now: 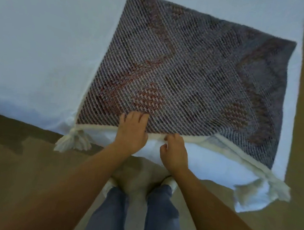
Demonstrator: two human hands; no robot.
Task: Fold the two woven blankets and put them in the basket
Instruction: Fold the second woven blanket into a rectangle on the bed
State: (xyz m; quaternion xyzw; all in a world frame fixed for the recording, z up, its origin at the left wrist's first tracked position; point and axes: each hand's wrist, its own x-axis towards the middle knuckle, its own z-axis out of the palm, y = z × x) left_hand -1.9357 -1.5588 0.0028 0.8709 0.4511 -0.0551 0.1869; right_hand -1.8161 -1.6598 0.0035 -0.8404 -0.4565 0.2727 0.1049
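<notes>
From where I stand, the grey and rust-red woven blanket (pixel 170 70) lies spread on the white-sheeted bed (pixel 34 38), reaching away from the person. Its cream fringed hem runs along the bed's near edge. That hem is the line that matters. It goes from the cream tassel (pixel 74 140) hanging at the left corner across to the second tassel (pixel 262 190) at the lower right, slanting down to the right, so the cloth sits skewed to the bed.

Both hands meet near the middle of the hem, close together. The left hand (pixel 132 131) lies flat on top of the weave, fingers spread forward and pressing it down. The right hand (pixel 174 154), just beside it and slightly nearer the person, has its fingers curled and pinching the cream edge. All the cloth lies ahead of the hands, so I'd guess a fold would go forward or sideways from here. No basket or second blanket is in sight.
</notes>
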